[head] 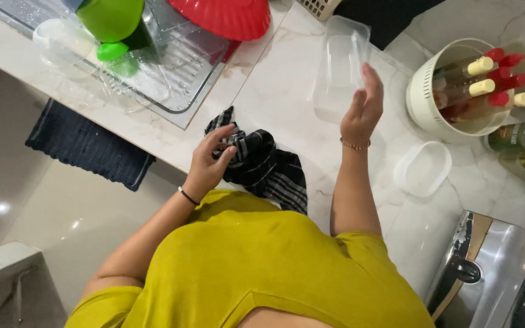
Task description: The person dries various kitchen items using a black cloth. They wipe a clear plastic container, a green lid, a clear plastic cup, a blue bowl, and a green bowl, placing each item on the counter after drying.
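Holding clear container [339, 67], checked cloth [261, 163]

I see no signs or screens. At the counter's [287, 79] right edge, a white slotted tub [423, 100] holds bottles [478, 88] with red and cream caps. Just beside it lies a green bottle [521, 136] with a yellow cap and a dark label, too blurred to make out.

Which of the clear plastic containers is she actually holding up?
The tall rectangular clear plastic container, gripped by the right hand. The small oval clear tub and the round clear bowl sit untouched.
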